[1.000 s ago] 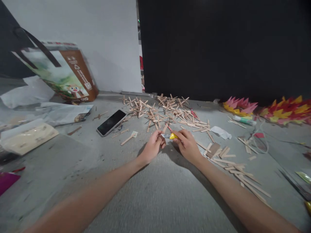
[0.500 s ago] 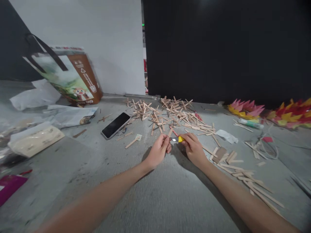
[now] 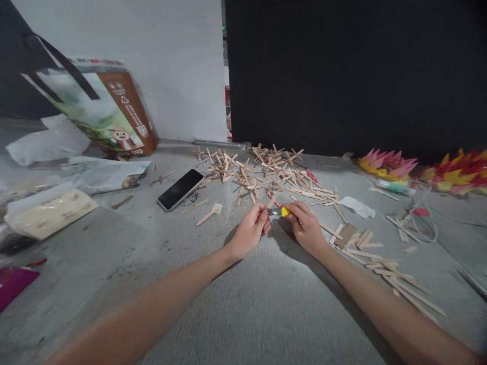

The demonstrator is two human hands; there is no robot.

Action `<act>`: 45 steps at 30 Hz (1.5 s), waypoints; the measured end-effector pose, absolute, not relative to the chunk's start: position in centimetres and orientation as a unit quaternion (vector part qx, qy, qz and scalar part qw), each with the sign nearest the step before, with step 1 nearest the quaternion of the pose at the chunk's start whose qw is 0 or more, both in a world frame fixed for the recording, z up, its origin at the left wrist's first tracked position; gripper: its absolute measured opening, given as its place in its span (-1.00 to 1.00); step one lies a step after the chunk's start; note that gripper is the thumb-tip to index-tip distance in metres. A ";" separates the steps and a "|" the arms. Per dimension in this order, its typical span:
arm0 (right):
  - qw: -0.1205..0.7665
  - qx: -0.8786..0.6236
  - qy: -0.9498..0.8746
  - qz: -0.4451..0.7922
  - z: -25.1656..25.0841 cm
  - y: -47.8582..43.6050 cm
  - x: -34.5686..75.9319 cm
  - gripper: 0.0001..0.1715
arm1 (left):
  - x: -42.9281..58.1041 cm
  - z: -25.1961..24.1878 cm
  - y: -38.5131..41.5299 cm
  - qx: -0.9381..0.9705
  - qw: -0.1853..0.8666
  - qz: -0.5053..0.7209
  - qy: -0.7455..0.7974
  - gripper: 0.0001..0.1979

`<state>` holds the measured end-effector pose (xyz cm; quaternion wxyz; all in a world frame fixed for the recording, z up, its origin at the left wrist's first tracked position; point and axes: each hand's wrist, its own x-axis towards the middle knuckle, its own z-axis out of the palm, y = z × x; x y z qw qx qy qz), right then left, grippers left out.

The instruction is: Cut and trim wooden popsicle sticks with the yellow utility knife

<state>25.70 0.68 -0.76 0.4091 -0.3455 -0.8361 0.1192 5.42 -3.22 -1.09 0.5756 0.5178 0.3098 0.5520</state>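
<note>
My left hand (image 3: pixel 249 230) is closed, with a wooden craft stick (image 3: pixel 272 201) pinched between thumb and fingers and its end pointing up and away. In my right hand (image 3: pixel 307 228) is a yellow utility knife (image 3: pixel 285 211), its metal blade pointing left. The blade lies against or just beside the stick at my left fingertips; I cannot tell whether it is cutting in. Just beyond both hands spreads a pile of crossed craft sticks (image 3: pixel 226 166). More loose flat sticks (image 3: pixel 395 279) lie by my right forearm.
Left of the pile lies a phone (image 3: pixel 180 190), with a printed bag (image 3: pixel 114 116) standing behind it. Plastic packets (image 3: pixel 51 210) are at the far left. Paper flowers (image 3: pixel 386 165), a glue tube (image 3: pixel 395 188) and a coiled cable (image 3: pixel 424 230) are on the right. A black panel (image 3: pixel 342 76) rises behind.
The camera view has shifted slightly, moving the background upward. My hands stay close together, and the knife blade has moved a little nearer my left fingertips.
</note>
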 end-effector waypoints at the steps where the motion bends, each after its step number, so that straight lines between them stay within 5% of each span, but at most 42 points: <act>1: 0.409 -0.344 -0.837 0.121 -0.7 0.7 25.7 -0.69 | 5.4 -1.2 -3.2 0.522 0.574 0.551 0.308 -0.59; 45: 0.407 -0.363 -0.832 0.104 -0.7 0.7 25.6 -0.57 | 4.8 -0.5 -3.1 0.542 0.560 0.537 0.322 -0.56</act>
